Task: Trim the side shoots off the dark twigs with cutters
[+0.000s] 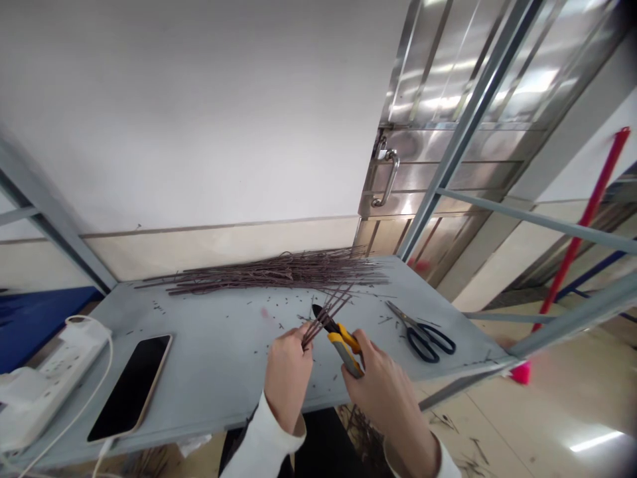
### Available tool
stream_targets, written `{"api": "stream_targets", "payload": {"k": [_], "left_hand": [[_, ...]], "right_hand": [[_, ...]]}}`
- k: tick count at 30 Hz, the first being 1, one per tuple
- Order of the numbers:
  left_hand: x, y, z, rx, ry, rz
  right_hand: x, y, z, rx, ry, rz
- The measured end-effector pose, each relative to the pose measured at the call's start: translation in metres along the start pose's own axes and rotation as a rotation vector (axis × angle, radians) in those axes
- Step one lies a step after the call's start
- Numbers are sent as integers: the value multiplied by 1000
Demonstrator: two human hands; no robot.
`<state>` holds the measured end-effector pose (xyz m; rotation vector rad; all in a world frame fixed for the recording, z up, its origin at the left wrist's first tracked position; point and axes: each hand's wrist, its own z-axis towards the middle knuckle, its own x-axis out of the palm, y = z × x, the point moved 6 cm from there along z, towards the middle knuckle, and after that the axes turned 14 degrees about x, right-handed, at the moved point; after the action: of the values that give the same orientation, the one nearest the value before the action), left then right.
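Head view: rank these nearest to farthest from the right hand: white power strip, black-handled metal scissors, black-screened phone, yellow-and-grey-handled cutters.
1. Cutters: in the right hand.
2. Scissors: to its right.
3. Phone: well to its left.
4. Power strip: farther left, past the phone.

Along the far edge of the worktop (213, 358), a heap of stems (279, 270) is lying; scissors (410, 324) are resting near the right edge; a power strip (57, 365) is lining the left edge, with a phone (132, 388) sitting to its right

Workshop: pliers (340, 342), scissors (411, 324), stick pile (288, 271)
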<state>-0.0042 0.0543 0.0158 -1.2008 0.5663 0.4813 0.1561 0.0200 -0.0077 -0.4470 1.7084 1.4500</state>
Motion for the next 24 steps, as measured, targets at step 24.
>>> {"api": "stream_targets", "payload": {"k": [24], "left_hand": [[-9, 6, 7, 47, 241, -694]], "right_hand": [[54, -7, -2, 32, 455, 970]]}}
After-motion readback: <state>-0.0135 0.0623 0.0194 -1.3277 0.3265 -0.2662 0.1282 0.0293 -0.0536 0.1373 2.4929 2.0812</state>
